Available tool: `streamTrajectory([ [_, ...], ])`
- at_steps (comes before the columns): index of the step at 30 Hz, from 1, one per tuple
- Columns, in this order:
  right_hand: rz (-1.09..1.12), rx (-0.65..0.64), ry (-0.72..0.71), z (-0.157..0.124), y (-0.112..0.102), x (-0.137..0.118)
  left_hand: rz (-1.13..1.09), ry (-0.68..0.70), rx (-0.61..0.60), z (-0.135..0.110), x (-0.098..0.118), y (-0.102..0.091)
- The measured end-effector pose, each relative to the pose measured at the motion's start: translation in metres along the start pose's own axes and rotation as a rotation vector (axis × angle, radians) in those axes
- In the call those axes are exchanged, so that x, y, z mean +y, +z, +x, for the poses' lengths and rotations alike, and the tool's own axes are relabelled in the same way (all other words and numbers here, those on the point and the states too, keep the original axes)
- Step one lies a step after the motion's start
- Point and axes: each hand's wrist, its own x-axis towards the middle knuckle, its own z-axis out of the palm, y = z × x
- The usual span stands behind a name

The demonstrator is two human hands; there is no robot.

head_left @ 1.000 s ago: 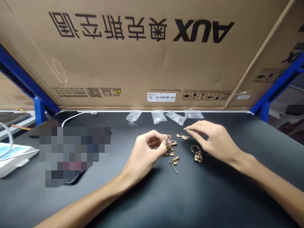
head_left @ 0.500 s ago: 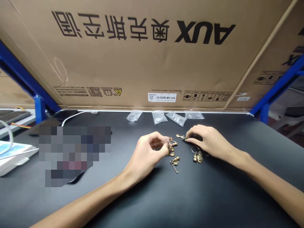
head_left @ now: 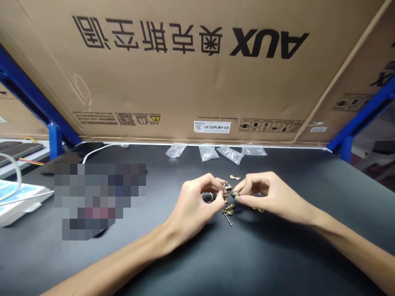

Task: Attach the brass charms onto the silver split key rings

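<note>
My left hand (head_left: 197, 201) is closed in a pinch on a small key ring with brass charms (head_left: 226, 190) just above the black table (head_left: 216, 255). My right hand (head_left: 262, 193) pinches a small brass charm (head_left: 235, 193) right beside that ring, fingertips almost touching the left hand's. Another metal ring (head_left: 207, 197) lies under my left fingers. One loose brass charm (head_left: 235, 177) lies just behind the hands. A further charm with a pin (head_left: 228, 210) lies just in front of them. A ringed charm cluster is mostly hidden under my right hand.
Several small clear plastic bags (head_left: 216, 151) lie along the table's back edge. A big cardboard box (head_left: 197, 70) leans overhead behind them. A white cable (head_left: 98, 149), a blurred patch and white items (head_left: 18, 197) sit at left. Blue rack posts stand at both sides.
My right hand took a brass charm from the table behind and brought it left to the ring in my left hand. The left hand lifted slightly.
</note>
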Motion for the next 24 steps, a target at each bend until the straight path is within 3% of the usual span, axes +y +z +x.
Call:
streamTrajectory([
  [7,0.008,0.010,-0.036,-0.001,0.008,0.001,0.072,0.099,-0.058,-0.002,0.002,0.001],
  [24,0.075,0.152,-0.084,-0.001,0.015,-0.002,0.133,0.221,-0.024,-0.002,0.000,0.004],
])
